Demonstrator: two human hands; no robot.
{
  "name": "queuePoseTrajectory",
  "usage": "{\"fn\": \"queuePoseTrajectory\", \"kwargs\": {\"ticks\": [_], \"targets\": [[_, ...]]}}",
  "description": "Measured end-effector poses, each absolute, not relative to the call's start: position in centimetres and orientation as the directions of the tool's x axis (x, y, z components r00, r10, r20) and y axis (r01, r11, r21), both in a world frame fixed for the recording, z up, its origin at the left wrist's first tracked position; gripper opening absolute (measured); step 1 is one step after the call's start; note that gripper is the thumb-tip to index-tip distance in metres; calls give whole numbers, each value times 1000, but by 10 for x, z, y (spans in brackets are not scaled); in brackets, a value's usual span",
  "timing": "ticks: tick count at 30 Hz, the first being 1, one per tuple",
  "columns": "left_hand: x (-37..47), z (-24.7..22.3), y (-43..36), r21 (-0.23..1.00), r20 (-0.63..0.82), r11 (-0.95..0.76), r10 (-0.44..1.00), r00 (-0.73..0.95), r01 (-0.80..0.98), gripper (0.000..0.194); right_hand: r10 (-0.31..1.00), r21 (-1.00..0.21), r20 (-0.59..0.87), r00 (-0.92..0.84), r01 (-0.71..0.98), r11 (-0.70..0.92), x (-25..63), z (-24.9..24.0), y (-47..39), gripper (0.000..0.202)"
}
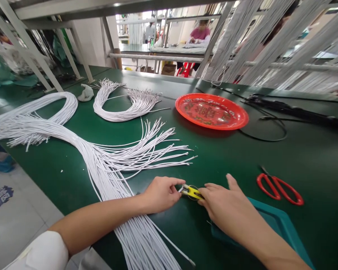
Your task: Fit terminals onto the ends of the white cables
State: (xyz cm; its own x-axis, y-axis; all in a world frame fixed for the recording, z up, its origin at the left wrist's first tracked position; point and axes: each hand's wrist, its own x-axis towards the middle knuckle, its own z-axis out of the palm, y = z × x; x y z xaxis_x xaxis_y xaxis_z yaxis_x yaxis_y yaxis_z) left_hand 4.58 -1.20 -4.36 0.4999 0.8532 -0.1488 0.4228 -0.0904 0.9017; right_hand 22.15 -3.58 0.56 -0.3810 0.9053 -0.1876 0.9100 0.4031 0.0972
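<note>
My left hand (pixel 163 193) pinches the end of a white wire at its fingertips, its forearm lying across a long bundle of white wires (pixel 109 168). Yellow snips (pixel 193 192) point from my right hand (pixel 228 208) toward that wire end, their tips at my left fingers. My right fingers are closed round the snips' rear part, with the thumb raised. Whether the blades touch the wire I cannot tell. The bundle's loose ends fan out to the right on the green table (pixel 219 157). Under my right forearm sits a teal tray (pixel 281 221), partly covered.
Red-handled scissors (pixel 278 187) lie to the right. Farther back are a red patterned tray (pixel 211 112), a curved wire bundle (pixel 115 114) and black cables (pixel 293 110). White strands hang from a metal rack (pixel 157 57). A person (pixel 199 35) sits beyond it.
</note>
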Motion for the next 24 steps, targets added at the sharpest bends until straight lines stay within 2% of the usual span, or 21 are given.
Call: {"fn": "queuePoseTrajectory", "kwargs": {"ticks": [5, 9, 13, 15, 18, 21, 24], "targets": [[47, -43, -12, 891, -132, -115, 860, 493, 440, 42, 923, 70, -135, -359, 926, 371, 225, 1, -38, 16], [47, -41, -11, 887, -136, -104, 873, 469, 451, 41, 939, 48, -70, -336, 939, 339, 232, -10, -39, 44], [44, -40, -10, 891, -154, -67, 887, 436, 450, 41, 947, -30, -14, -321, 947, 320, 236, -17, -40, 55], [44, -40, -10, 898, -163, -40, 894, 417, 437, 42, 956, -116, 9, -293, 949, 292, 237, -17, -40, 56], [44, -39, -9, 921, -164, -4, 903, 397, 390, 41, 980, -320, 30, -197, 927, 196, 239, -12, -38, 56], [44, -36, -6, 952, -206, 93, 897, 390, 290, 41, 999, -530, 27, -45, 847, 52, 241, -4, -38, 54], [42, -27, 1, 970, -231, 191, 909, 346, 148, 43, 994, -677, -4, 108, 731, -82, 242, 4, -39, 52]]}}
